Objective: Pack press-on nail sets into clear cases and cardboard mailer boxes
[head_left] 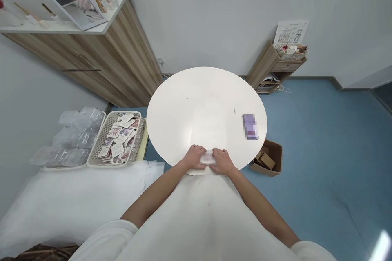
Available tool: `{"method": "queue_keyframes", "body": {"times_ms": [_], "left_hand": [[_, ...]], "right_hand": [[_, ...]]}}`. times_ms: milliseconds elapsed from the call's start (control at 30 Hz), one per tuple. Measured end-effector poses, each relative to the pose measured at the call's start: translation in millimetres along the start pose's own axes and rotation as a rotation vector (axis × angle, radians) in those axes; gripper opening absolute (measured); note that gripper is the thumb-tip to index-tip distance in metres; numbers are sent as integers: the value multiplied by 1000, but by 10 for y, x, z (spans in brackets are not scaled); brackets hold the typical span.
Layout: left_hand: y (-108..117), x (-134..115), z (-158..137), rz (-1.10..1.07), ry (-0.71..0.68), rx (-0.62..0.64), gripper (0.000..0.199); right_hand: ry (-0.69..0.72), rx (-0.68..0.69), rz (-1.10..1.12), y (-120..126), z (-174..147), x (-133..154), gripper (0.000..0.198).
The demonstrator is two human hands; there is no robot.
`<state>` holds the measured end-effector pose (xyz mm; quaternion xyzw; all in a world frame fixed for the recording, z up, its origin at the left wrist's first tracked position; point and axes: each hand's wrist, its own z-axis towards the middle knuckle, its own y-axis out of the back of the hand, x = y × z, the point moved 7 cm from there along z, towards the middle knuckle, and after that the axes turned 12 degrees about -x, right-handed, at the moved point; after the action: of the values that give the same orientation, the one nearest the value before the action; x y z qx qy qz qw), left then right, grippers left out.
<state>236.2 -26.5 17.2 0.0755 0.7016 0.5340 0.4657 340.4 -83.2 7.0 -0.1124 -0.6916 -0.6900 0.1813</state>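
Observation:
At the near edge of the round white table (174, 102), a small translucent plastic box (208, 158) with something pale pink inside lies between my hands. My left hand (195, 157) grips its left end. On the right end, my right hand (223, 160) has its fingers curled round the side. Under the box is a whitish sheet (200, 138), hard to tell from the tabletop, whose near edge reaches the table's rim. The details of the box's contents are too small to make out.
A blurred purple object (250, 127) lies at the table's right. To the left, a white basket (142, 130) holds printed cards, beside stacked clear plastic boxes (75, 130) and white sheeting (76, 195). An open cardboard box (277, 157) stands on the floor, lower right. Wooden cabinets flank the wall.

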Motion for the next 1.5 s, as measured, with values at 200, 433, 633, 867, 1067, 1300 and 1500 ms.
{"method": "queue_keyframes", "body": {"times_ms": [200,433,633,867,1067,1300,1500], "left_hand": [[92,-13,-84,-75,75,-67,30],[218,169,33,-201,261,-1,31],[238,459,20,-442,449,12,28],[102,752,-29,-486,650,-102,23],[38,851,-72,-286,756,-168,19],[80,785,-99,-32,784,-171,10],[276,474,-97,228,447,-353,46]], "right_hand": [[-26,-15,118,180,-17,27,27],[-194,51,335,227,239,-183,25],[-337,129,439,126,372,-398,30],[-443,183,435,15,392,-572,20],[-587,83,349,-16,311,-690,14],[-704,-136,238,-9,75,-775,30],[-489,-467,28,242,-26,-609,45]]}}
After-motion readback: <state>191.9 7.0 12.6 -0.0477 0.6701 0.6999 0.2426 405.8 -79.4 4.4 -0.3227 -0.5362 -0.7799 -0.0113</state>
